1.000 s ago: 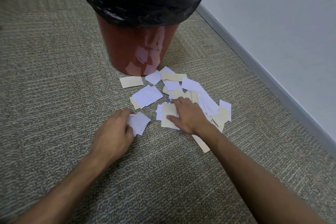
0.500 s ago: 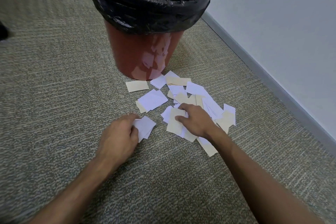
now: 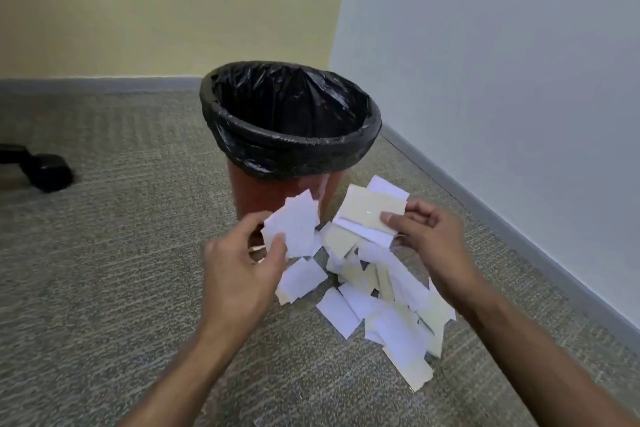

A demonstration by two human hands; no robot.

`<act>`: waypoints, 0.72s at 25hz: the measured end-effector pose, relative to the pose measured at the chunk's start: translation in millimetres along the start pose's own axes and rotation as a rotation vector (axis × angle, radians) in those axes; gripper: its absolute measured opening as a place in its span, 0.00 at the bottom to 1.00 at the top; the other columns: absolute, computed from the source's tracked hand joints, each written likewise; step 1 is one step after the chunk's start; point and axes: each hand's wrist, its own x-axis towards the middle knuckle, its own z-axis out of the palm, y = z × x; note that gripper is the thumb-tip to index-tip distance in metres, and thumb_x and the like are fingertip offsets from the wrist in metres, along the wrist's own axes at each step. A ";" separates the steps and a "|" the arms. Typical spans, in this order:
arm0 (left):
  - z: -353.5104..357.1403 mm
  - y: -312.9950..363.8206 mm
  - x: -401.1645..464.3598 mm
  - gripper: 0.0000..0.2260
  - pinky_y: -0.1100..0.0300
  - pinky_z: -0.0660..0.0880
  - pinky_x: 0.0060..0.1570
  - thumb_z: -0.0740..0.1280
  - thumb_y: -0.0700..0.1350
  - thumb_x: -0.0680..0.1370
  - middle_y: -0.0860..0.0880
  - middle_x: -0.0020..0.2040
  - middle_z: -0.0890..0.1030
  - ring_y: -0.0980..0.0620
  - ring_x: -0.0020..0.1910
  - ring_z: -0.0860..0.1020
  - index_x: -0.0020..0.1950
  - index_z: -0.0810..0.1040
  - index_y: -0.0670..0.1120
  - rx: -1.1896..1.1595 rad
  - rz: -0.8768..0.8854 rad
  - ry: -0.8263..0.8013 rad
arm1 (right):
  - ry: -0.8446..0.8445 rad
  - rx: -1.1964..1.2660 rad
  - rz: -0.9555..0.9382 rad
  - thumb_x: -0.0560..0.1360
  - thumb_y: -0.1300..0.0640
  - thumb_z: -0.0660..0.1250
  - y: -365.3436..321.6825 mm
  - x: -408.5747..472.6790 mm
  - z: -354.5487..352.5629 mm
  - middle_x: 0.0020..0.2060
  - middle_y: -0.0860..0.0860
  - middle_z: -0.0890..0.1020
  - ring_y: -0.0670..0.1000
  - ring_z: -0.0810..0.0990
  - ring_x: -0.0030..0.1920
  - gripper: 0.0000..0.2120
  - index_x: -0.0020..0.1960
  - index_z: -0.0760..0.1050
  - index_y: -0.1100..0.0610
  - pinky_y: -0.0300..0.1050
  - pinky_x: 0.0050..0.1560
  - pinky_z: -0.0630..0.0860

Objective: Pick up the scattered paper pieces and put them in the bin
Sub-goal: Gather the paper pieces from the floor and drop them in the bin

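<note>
White slips (image 3: 294, 225) are pinched in the left hand (image 3: 239, 270); cream pieces (image 3: 370, 210) are gripped by the right hand (image 3: 429, 239). Bin (image 3: 263, 194) just beyond both grips, loose paper (image 3: 388, 315) below.

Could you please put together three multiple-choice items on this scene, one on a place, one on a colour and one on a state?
1. Where does the bin stand?
A. on the carpet by the corner of the walls
B. on a desk
C. on a chair

2. What colour is the bin liner?
A. white
B. black
C. blue

3. What is the left hand doing?
A. lying flat on the carpet
B. gripping the bin's rim
C. holding white paper pieces off the floor

Answers:
1 A: carpet lies all round its base, with two walls meeting behind.
2 B: glossy black plastic folds over the rim.
3 C: fingers pinch the pieces, as the right hand does cream ones.
</note>
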 end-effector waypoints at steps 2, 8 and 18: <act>-8.8 33.4 37.9 0.10 0.50 0.81 0.39 0.69 0.43 0.75 0.56 0.39 0.83 0.54 0.38 0.82 0.56 0.81 0.52 -0.044 0.108 0.089 | 0.083 0.088 -0.133 0.74 0.65 0.71 -48.8 18.5 -0.5 0.34 0.46 0.85 0.45 0.80 0.34 0.05 0.42 0.78 0.56 0.37 0.36 0.77; -9.9 81.7 156.4 0.11 0.50 0.79 0.46 0.65 0.43 0.72 0.49 0.41 0.83 0.48 0.43 0.82 0.53 0.80 0.46 0.043 0.148 0.279 | 0.187 -0.053 -0.312 0.73 0.59 0.73 -111.2 85.0 44.0 0.42 0.54 0.84 0.49 0.82 0.38 0.08 0.50 0.79 0.61 0.37 0.34 0.78; -2.8 28.7 87.1 0.12 0.51 0.73 0.40 0.62 0.51 0.79 0.49 0.42 0.75 0.48 0.43 0.74 0.44 0.78 0.44 0.410 0.486 0.061 | 0.165 -0.378 -0.340 0.77 0.47 0.67 1.2 45.1 32.6 0.47 0.43 0.82 0.41 0.79 0.49 0.10 0.54 0.78 0.51 0.35 0.47 0.75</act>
